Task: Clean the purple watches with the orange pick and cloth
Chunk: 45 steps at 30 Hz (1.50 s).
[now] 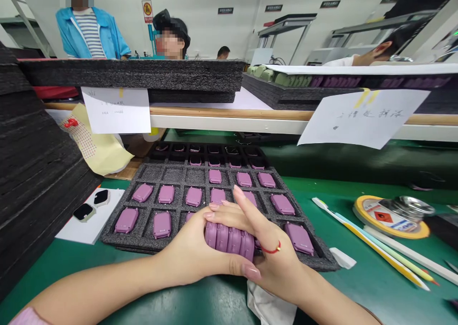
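Between my two hands is a row of several purple watch cases point(229, 240), pressed face to face. My left hand point(196, 246) wraps them from the left, its thumb running along the near side. From the right, my right hand point(274, 244) closes on the same row, fingers over the top and one finger raised. Both hands are over the near edge of a black foam tray point(143, 241), whose compartments hold more purple watch cases point(162, 224). Some far compartments hold none. Below my right hand lies a white cloth point(268, 301), partly hidden by it.
Two watches point(84, 212) lie on white paper at left, beside stacked black foam point(32, 172). Brushes point(379, 246) and a metal-topped can point(410, 205) are at right. A shelf point(229, 120) with foam trays crosses ahead; people are beyond it.
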Motion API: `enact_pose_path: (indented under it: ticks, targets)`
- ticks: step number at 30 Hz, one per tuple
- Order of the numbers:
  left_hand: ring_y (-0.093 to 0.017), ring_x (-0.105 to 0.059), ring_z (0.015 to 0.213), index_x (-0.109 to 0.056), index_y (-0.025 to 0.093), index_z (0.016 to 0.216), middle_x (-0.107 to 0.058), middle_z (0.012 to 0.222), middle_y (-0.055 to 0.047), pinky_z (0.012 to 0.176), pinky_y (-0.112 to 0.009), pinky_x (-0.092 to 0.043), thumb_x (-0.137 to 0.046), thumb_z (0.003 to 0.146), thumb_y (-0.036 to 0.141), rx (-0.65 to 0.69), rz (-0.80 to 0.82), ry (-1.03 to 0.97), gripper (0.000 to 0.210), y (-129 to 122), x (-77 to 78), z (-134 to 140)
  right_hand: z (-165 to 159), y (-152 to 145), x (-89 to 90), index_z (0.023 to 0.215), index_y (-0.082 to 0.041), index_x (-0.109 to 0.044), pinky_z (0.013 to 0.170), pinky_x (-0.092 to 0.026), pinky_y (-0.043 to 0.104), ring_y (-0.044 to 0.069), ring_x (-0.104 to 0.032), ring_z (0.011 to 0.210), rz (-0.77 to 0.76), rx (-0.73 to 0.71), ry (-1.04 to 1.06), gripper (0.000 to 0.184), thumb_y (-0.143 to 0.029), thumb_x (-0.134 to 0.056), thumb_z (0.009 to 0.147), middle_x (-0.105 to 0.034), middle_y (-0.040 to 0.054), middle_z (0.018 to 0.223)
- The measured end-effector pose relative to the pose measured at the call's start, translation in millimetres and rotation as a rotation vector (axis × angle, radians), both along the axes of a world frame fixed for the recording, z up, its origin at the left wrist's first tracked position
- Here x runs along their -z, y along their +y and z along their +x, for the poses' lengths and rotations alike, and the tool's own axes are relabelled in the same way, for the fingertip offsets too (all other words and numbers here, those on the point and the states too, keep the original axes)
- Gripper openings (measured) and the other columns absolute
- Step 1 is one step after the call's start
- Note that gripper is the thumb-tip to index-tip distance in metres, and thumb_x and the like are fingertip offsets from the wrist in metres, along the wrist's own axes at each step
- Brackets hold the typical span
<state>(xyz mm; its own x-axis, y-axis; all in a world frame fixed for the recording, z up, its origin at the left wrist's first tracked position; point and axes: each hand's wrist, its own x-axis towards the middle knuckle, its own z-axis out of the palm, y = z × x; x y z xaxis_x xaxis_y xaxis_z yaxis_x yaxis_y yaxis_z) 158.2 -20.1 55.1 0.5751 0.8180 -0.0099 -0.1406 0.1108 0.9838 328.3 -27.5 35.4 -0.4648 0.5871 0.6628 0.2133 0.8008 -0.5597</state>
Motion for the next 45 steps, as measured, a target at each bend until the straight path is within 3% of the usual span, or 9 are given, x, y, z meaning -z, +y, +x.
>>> enact_pose_path:
  ticks: [4,9,14,18,21,26,29,32,45]
  targets:
    - [-0.029,-0.067,0.110,-0.070,0.018,0.109,-0.073,0.111,-0.006,0.102,-0.043,-0.051,-0.093,0.062,0.020,-0.055,0.033,0.022,0.053,-3.6,-1.4,0.3,3.0,-1.6,-2.2,0.164,-0.033,-0.005,0.117,-0.047,0.051,0.028,-0.058,0.135,0.005,-0.020,-0.037,0.096,-0.036,-0.071,0.093,-0.065,0.0095,0.140]
    - [-0.026,-0.072,0.105,-0.071,0.023,0.107,-0.077,0.111,-0.004,0.097,-0.038,-0.055,-0.094,0.064,0.024,-0.185,0.284,0.173,0.049,-8.4,-1.2,-6.3,11.5,-1.5,-5.8,0.162,-0.033,-0.023,0.119,-0.043,0.047,0.031,-0.053,0.138,-0.166,-0.015,0.138,0.106,-0.066,-0.076,0.076,-0.054,0.0108,0.148]
    - [-0.020,-0.072,0.113,-0.070,0.026,0.110,-0.078,0.117,-0.001,0.102,-0.030,-0.053,-0.088,0.074,0.018,-0.162,0.592,0.089,0.041,-6.0,8.5,-11.4,10.9,0.8,-3.6,0.157,-0.039,-0.033,0.115,-0.047,0.042,0.025,-0.063,0.127,-0.243,-0.018,0.217,0.100,-0.055,-0.085,0.072,-0.065,0.0056,0.132]
    - [-0.020,-0.072,0.114,-0.071,0.027,0.110,-0.079,0.116,-0.001,0.103,-0.030,-0.053,-0.086,0.075,0.015,-0.169,0.644,0.049,0.040,-3.8,11.6,-11.0,7.8,-0.1,-4.2,0.154,-0.040,-0.037,0.115,-0.048,0.039,0.022,-0.067,0.120,-0.244,-0.034,0.240,0.098,-0.048,-0.088,0.071,-0.068,0.0033,0.126]
    - [-0.022,-0.072,0.110,-0.072,0.025,0.105,-0.079,0.112,-0.002,0.101,-0.033,-0.053,-0.088,0.072,0.016,-0.174,0.518,0.073,0.039,-4.8,6.2,-8.7,8.9,-0.1,-8.0,0.155,-0.039,-0.036,0.115,-0.048,0.039,0.023,-0.064,0.125,-0.207,-0.012,0.213,0.100,-0.049,-0.088,0.070,-0.066,0.0047,0.133]
    - [-0.024,-0.068,0.106,-0.070,0.021,0.107,-0.075,0.108,-0.004,0.095,-0.034,-0.052,-0.095,0.062,0.029,-0.152,-0.036,0.044,0.052,-9.4,-5.2,-0.6,8.6,3.4,-11.0,0.150,-0.031,-0.045,0.120,-0.043,0.043,0.029,-0.054,0.139,0.003,-0.026,-0.025,0.096,-0.041,-0.093,0.068,-0.058,0.0092,0.148]
    - [-0.019,-0.066,0.086,-0.070,0.018,0.087,-0.069,0.078,-0.001,0.085,-0.032,-0.052,-0.083,0.075,0.054,-0.038,-0.295,-0.075,0.040,-12.6,-9.4,3.2,5.8,5.2,-6.7,0.140,-0.028,-0.055,0.108,-0.055,0.035,0.023,-0.068,0.122,-0.033,0.019,-0.064,0.069,-0.016,-0.082,0.078,-0.070,0.0072,0.133]
    - [-0.017,-0.062,0.076,-0.069,0.017,0.080,-0.064,0.070,-0.001,0.079,-0.030,-0.050,-0.064,0.083,0.071,-0.014,-0.482,-0.163,0.054,-14.4,-15.2,3.0,4.9,6.0,-3.2,0.131,-0.027,-0.059,0.098,-0.060,0.031,0.021,-0.075,0.107,-0.094,0.015,-0.009,0.066,-0.010,-0.079,0.071,-0.074,0.0048,0.124]
    - [-0.022,-0.069,0.100,-0.073,0.017,0.110,-0.076,0.105,-0.009,0.088,-0.033,-0.054,-0.074,0.083,0.058,-0.082,-0.452,-0.211,0.049,-16.2,-21.9,1.4,4.0,5.9,-2.0,0.160,-0.033,-0.020,0.101,-0.059,0.037,0.024,-0.070,0.119,-0.176,-0.040,0.120,0.105,-0.009,-0.078,0.076,-0.071,0.0055,0.132]
